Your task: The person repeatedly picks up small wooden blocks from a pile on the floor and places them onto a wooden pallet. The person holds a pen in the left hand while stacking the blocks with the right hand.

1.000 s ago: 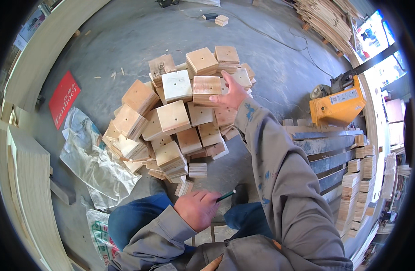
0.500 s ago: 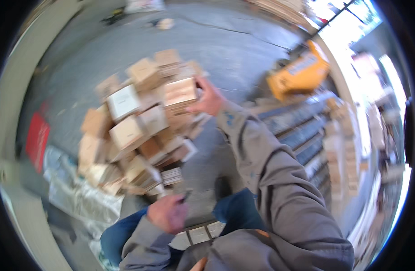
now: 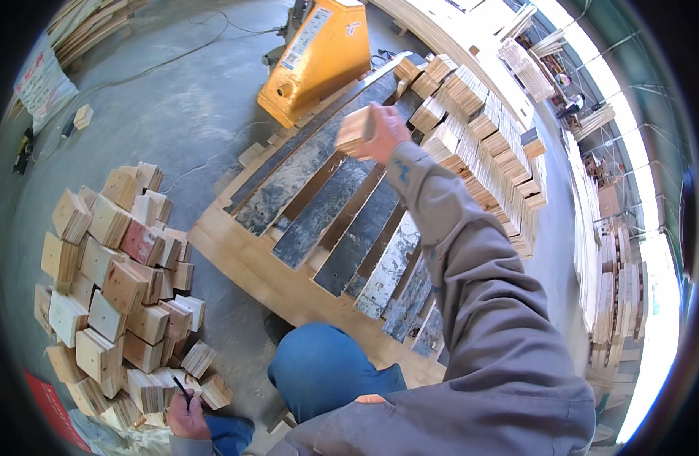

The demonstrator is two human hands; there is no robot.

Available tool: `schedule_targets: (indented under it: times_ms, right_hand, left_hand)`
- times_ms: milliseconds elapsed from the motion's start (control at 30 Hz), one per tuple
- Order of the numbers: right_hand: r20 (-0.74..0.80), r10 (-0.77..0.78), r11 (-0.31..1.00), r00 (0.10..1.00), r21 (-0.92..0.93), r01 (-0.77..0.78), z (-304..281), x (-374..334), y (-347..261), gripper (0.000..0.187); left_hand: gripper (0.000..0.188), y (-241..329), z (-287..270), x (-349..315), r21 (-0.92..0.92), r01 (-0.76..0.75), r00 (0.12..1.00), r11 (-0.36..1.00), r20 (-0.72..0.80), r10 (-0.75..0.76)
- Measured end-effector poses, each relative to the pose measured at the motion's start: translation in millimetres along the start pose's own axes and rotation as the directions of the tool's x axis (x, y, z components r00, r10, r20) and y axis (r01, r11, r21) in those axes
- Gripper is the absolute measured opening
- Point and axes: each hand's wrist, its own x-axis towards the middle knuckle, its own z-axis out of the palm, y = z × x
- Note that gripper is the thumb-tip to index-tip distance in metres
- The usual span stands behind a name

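My right hand point(image 3: 387, 135) is closed on a square plywood block point(image 3: 355, 132), held above the dark slats of a wooden pallet point(image 3: 348, 247). Just past it, stacked plywood blocks point(image 3: 478, 144) stand in rows along the pallet's far right side. At the lower left, my left hand point(image 3: 188, 420) grips a thin black pen point(image 3: 181, 388), its fingers partly hidden. Beside that hand lies a heap of loose plywood blocks point(image 3: 106, 289), tilted at various angles on the floor. One block point(image 3: 142, 242) in the heap has a reddish face.
A yellow machine point(image 3: 319, 61) stands at the pallet's far edge. A cable point(image 3: 167, 64) crosses the concrete floor. A white sack point(image 3: 45, 83) and long boards point(image 3: 87, 30) are at the far left. Stacked timber point(image 3: 611, 289) lines the right side.
My right hand has carried the plywood block from the heap over to the pallet on the right. The view has turned right. My left hand stays low, still with the pen.
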Motion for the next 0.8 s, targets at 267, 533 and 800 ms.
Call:
schedule_targets:
  times_ms: [267,533,800]
  right_hand:
    - [-0.065,0.454,0.871,0.888,-0.175,-0.458,16.8,60.8,161.6,0.065]
    - [0.062,0.301,0.799,0.952,-0.560,-0.217,50.6,26.6,120.3,0.045]
    - [0.080,0.395,0.743,0.915,-0.613,-0.268,39.2,27.7,112.5,0.048]
  left_hand:
    - [0.016,8.4,16.5,10.9,0.156,-0.028,0.993,0.987,0.118,0.010]
    - [0.031,-9.8,14.0,11.2,0.219,0.051,0.975,0.974,0.201,-0.096]
    - [0.033,-13.4,7.4,1.5,0.266,0.037,0.987,0.963,0.139,-0.076]
